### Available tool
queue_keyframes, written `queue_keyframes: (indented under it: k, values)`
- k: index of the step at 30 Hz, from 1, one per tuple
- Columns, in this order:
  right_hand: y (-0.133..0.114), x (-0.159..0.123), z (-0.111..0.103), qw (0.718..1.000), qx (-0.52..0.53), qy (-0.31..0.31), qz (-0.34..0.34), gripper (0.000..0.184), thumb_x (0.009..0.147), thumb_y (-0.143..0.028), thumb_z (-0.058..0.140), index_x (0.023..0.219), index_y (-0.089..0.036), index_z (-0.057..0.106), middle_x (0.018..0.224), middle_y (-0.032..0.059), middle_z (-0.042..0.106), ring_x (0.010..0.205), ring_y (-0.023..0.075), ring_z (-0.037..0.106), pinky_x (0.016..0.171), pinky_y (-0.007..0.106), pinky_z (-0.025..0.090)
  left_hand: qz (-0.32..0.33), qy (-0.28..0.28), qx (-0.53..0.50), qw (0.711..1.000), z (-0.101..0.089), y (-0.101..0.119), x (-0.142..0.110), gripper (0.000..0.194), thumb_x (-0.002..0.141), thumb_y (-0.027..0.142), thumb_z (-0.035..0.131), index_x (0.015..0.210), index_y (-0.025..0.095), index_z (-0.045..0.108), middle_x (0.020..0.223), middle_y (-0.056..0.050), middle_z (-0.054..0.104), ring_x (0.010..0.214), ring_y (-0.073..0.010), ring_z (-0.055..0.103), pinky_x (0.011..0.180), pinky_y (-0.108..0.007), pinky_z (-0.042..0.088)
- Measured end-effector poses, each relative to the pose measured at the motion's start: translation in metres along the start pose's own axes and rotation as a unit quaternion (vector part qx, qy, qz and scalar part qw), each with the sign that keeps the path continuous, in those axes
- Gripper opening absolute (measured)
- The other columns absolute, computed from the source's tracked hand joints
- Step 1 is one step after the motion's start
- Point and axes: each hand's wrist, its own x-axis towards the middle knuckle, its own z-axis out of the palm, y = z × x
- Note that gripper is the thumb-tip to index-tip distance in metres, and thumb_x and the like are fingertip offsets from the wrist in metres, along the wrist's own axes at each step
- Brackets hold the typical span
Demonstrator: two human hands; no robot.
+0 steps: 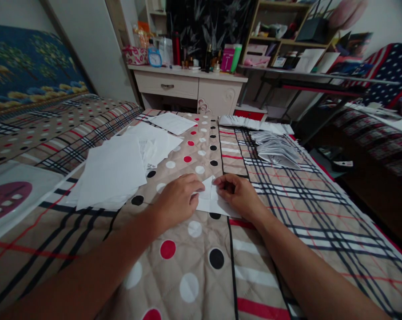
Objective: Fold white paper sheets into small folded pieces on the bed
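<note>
1. Quilted bedspread (pixel 187 258) fills the foreground, and what a pattern: dots running down the middle, plaid out on both sides!
2. Beyond its far end stands a white dresser (pixel 169 86), drawer shut, its top crowded with bottles and boxes.
3. Over to the left, a pile of loose white sheets (pixel 110 171), big and untidy, one overlapping the next, edges pointing every which way.
4. Further left, cut off by the border of the view, a white bag (pixel 17 200) with a pink print lies flat.
5. On the right flank, two groups of folded paper: a long row (pixel 250 122) at the back, and a fanned bundle (pixel 276 149) just nearer, dark marks on its front.
6. Now to the centre! Left hand (pixel 179 198), fingers curled, its grip closed on the paper's left side; right hand (pixel 242 195) opposite, its grip pinching near the upper fold.
7. And between them, the folded sheet (pixel 214 205) itself: lying on the bedspread, a pointed flap standing up from it, the lower strip flat, part of it hidden under the fingers.
</note>
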Motion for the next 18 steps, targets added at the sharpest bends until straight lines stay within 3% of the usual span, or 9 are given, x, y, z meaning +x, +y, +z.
queue_keyframes:
  k: [7,12,18]
  values:
    - [0.0018,-0.0008,0.0005,1.000,0.005,0.002,-0.001,0.026,0.072,-0.014,0.062,0.096,-0.020,0.071,0.074,-0.0004,0.064,0.060,0.0109,0.051,0.057,0.022,0.038,-0.045,-0.003,-0.019,0.999,0.0026,-0.0014,-0.0007,0.039,0.069,0.032,0.078,0.099,0.019,0.056,0.099,-0.003,0.057,0.077,-0.0150,0.057,0.072,-0.031,0.049]
    - [0.0032,0.0000,0.0013,1.000,0.011,0.005,-0.002,0.025,0.072,-0.014,0.062,0.095,-0.020,0.071,0.073,-0.0004,0.064,0.059,0.0109,0.051,0.056,0.022,0.038,-0.015,-0.002,0.031,0.999,0.0038,-0.0042,-0.0014,0.024,0.079,0.031,0.071,0.097,0.019,0.060,0.098,-0.004,0.060,0.077,-0.0151,0.058,0.069,-0.030,0.049]
    - [0.0027,-0.0008,0.0005,1.000,0.009,0.003,-0.025,0.028,0.073,-0.014,0.061,0.098,-0.021,0.073,0.078,0.0007,0.065,0.062,0.0113,0.051,0.056,0.022,0.037,0.026,-0.014,0.096,0.995,0.0004,-0.0012,-0.0033,0.017,0.087,0.030,0.059,0.097,0.017,0.066,0.095,-0.006,0.062,0.089,-0.0198,0.060,0.079,-0.033,0.051]
